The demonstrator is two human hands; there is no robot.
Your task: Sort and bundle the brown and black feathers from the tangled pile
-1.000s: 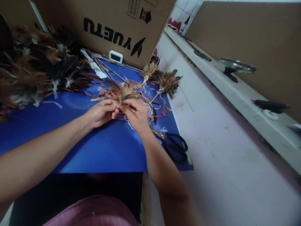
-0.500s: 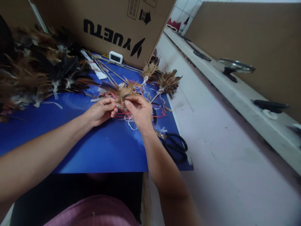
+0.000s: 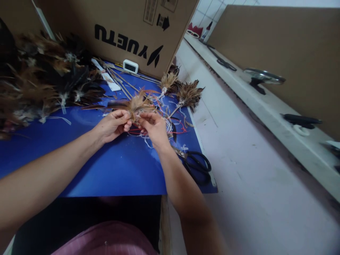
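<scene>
A small bunch of brown and tan feathers [image 3: 137,102] is pinched between the thumb and fingers of my left hand [image 3: 113,125], with long dark feathers reaching out to the left. Close beside its base, my right hand [image 3: 156,130] has thumb and fingertips pressed together; what lies between them is too small to make out. Under and behind both hands spreads a tangle of red and clear plastic strings [image 3: 170,124]. Black-handled scissors [image 3: 198,163] lie by my right forearm.
A big heap of feather bundles [image 3: 47,81] covers the table's left side. Two tied feather heads [image 3: 190,94] on sticks lie at the right, near the wall. Behind stand thin sticks [image 3: 118,79], a small white digital timer [image 3: 130,66] and a cardboard box [image 3: 127,21]. The blue tabletop [image 3: 114,170] ends in front.
My right hand has drawn slightly right and down from the feather bunch. The feathers in my left hand have turned and fanned further to the left.
</scene>
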